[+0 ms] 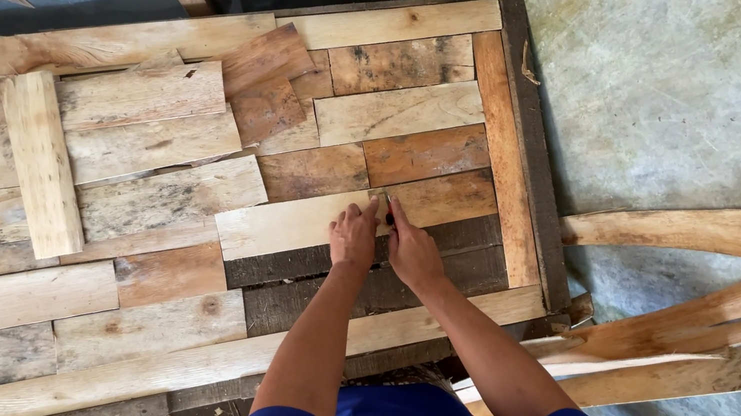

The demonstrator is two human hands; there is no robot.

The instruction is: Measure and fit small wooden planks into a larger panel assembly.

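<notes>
open concrete floor (670, 64) right of the panel, curved offcuts (679, 346) crowding lower right, upright plank (42, 164) raised at left

A panel of flat boards (185, 195) fills the left and middle; an upright plank (42, 164) lies across its left part; a long board (166, 372) runs along its near edge; a vertical board (506, 159) bounds its right side; both hands, left hand (353, 236) and right hand (411, 249), meet on a short plank (292, 225) near the middle; offcut slabs (660, 350) lie on the concrete floor (690, 60) to the right.
</notes>
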